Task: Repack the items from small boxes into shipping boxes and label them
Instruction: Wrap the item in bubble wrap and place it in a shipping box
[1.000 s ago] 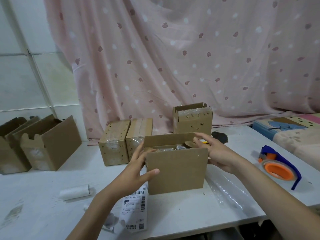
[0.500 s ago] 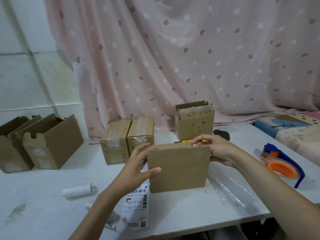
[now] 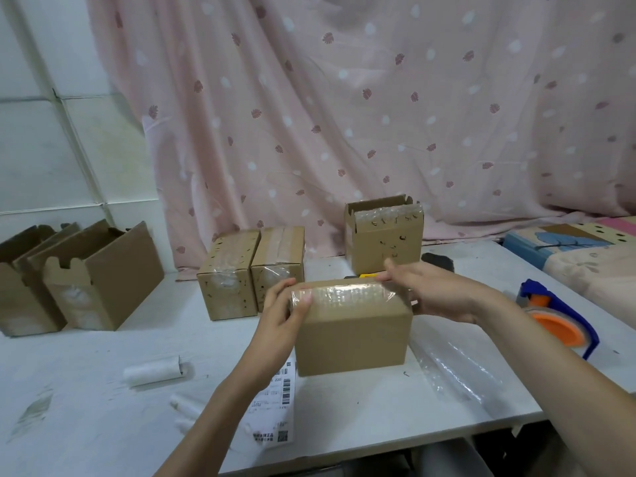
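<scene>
1. A white shipping label (image 3: 273,404) printed with barcodes lies flat at the near edge of the white counter (image 3: 86,425), just left of a clear crinkled plastic sheet (image 3: 454,366).
2. A closed brown cardboard shipping box (image 3: 351,333) with clear tape across its top stands mid-counter, its near left corner over the label.
3. The left hand (image 3: 280,316) grips the box's left end, fingers (image 3: 275,290) curled over the top edge and thumb on the tape.
4. The right hand (image 3: 435,292) holds the right end, fingers straight along the far top edge.
5. An orange-and-blue tape dispenser (image 3: 557,318) sits to the right.
6. Behind stand two taped small boxes (image 3: 251,273) side by side and an open small cardboard box (image 3: 383,232).
</scene>
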A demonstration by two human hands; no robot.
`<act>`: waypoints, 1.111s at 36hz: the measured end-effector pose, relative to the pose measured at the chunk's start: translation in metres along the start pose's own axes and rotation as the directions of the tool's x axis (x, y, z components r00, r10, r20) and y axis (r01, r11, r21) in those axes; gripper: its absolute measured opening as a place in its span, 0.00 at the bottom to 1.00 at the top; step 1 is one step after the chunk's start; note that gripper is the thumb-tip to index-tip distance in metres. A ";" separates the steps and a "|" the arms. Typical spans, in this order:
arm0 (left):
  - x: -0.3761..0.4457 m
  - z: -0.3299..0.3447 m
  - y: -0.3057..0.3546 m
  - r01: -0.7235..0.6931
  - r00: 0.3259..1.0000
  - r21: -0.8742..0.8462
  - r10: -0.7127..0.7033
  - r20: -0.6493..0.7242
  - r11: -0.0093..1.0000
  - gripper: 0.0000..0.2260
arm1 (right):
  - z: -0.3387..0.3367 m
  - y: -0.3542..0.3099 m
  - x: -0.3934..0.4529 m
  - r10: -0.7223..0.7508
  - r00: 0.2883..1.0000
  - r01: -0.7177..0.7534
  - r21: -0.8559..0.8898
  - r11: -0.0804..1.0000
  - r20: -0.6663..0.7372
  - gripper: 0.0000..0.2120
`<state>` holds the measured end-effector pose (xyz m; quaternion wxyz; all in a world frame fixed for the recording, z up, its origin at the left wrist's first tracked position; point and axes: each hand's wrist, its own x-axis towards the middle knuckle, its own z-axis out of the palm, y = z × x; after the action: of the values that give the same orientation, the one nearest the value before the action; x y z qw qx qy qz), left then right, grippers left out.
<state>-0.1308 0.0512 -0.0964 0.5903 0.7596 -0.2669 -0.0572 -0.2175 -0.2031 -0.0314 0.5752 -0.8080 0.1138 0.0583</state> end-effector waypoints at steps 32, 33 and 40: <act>0.010 0.002 0.004 -0.362 0.924 0.810 0.290 0.248 0.461 0.33 | 0.069 0.013 0.009 -0.294 0.952 0.047 -0.902 0.429 -0.090 0.36; 0.009 0.007 0.006 -0.368 0.924 0.821 0.273 0.270 0.437 0.33 | 0.068 0.012 0.010 -0.289 0.953 0.051 -0.898 0.438 -0.087 0.31; 0.007 0.028 0.007 -0.316 0.944 0.894 0.197 0.264 0.318 0.48 | 0.053 0.008 0.003 -0.319 0.941 0.142 -0.726 0.673 -0.111 0.23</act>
<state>-0.1384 0.0226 -0.0968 0.0462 0.9019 -0.3999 0.1567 -0.2148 -0.1558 -0.0569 0.2059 -0.9751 0.0446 -0.0694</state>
